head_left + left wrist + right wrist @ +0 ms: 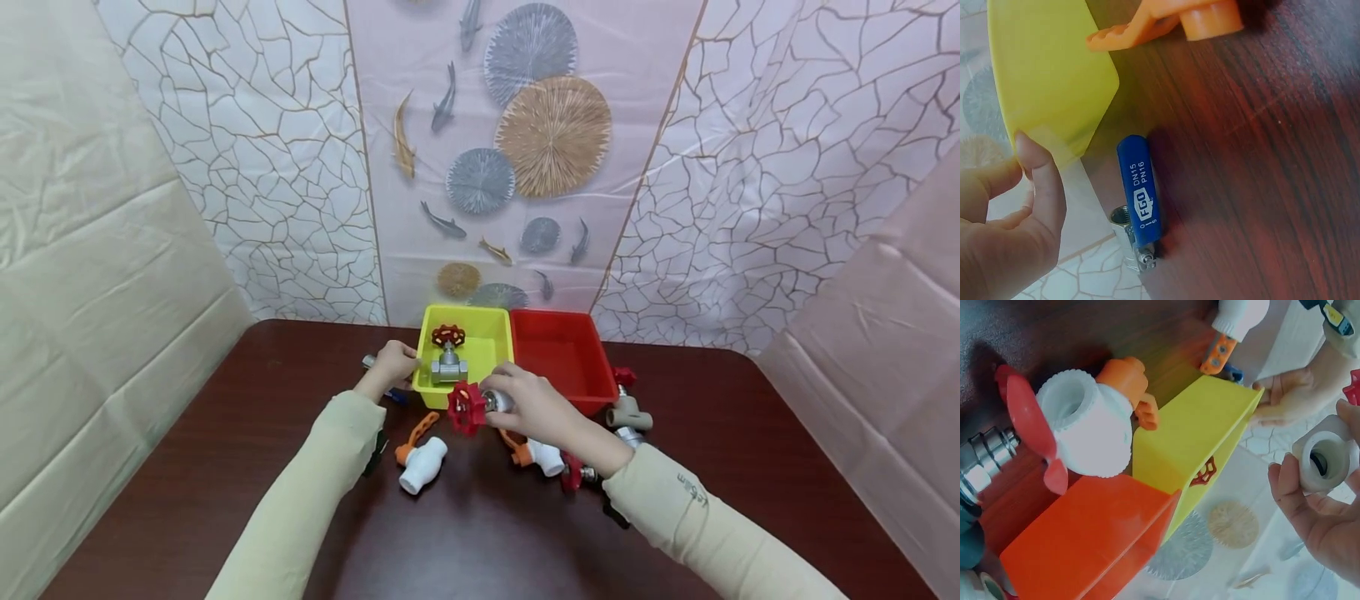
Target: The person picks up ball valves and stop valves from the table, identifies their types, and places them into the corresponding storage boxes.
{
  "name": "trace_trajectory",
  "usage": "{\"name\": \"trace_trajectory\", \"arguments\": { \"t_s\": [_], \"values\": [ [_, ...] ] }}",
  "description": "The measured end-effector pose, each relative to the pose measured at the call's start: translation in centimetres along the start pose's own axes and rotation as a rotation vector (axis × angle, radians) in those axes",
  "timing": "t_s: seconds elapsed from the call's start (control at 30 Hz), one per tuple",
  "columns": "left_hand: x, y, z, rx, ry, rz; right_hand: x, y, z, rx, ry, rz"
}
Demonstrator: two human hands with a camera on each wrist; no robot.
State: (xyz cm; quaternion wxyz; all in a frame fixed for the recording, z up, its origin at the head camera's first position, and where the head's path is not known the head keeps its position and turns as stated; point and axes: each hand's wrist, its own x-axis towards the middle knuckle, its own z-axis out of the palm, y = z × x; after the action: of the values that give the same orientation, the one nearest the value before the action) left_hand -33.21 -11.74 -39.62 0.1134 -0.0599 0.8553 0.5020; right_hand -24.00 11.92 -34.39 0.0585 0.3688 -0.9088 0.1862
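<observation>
My right hand (536,406) holds a valve with a red handwheel (467,408) in front of the yellow bin (491,350). In the right wrist view, the open end of this valve's pale body (1335,434) faces the camera, with fingers around it. At the yellow bin's left side, my left hand (395,364) pinches the rim between thumb and fingers, as the left wrist view also shows. Inside that bin a metal valve with a dark red handwheel (448,367) stands upright. Close to the left hand lies a metal ball valve with a blue lever (1138,190).
A red bin (558,354) adjoins the yellow one on the right. Two white ball valves with orange handles lie in front, one at left (423,465) and one nearer the right forearm (546,458). Several more valves, including a grey-green one (630,415), lie at right.
</observation>
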Motion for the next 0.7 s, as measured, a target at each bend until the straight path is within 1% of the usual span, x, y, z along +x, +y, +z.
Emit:
{"name": "trace_trajectory", "arguments": {
  "t_s": [0.2, 0.33, 0.43, 0.57, 0.7],
  "values": [
    [-0.1, 0.3, 0.0, -0.029, -0.012, -0.043, 1.0, 1.0, -0.1, 0.021, 0.033, 0.105],
    [-0.2, 0.4, 0.1, -0.035, -0.014, -0.051, 2.1, 1.5, 0.2, 0.039, 0.048, 0.182],
    [-0.2, 0.3, 0.2, -0.05, -0.011, -0.055, 2.8, 1.7, 0.4, 0.074, 0.05, 0.232],
    [-0.1, 0.1, 0.2, -0.074, -0.004, -0.065, 3.7, 1.9, 0.7, 0.126, 0.05, 0.281],
    [0.3, 0.1, 0.2, -0.073, 0.016, -0.062, 4.8, 2.1, 0.8, 0.121, 0.057, 0.312]
  ]
}}
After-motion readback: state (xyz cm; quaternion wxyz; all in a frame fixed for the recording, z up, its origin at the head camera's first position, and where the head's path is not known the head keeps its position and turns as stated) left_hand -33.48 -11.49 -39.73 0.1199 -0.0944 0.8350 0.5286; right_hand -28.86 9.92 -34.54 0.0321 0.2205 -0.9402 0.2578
